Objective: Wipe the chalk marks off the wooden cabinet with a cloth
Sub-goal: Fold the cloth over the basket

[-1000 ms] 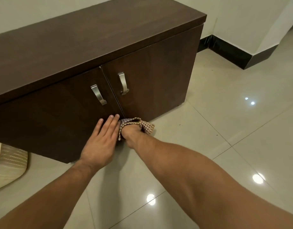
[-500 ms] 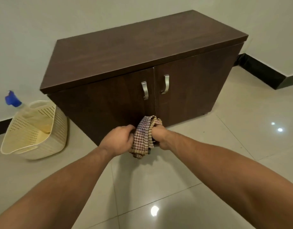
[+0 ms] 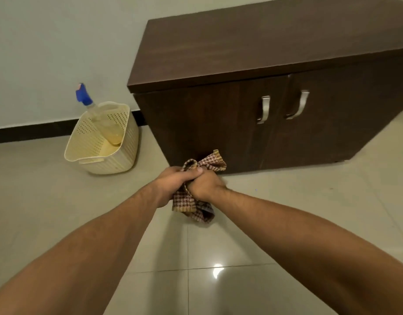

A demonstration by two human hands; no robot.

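The cabinet (image 3: 253,48) shows no chalk on its top or doors, so the wiping looks finished or nearly so. Left hand (image 3: 173,180) and right hand (image 3: 205,186) are both clenched around the bunched cloth (image 3: 191,206), held off the cabinet above the floor.

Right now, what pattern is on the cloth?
A small red-and-cream check with tan edging on the cloth, seen in the head view.
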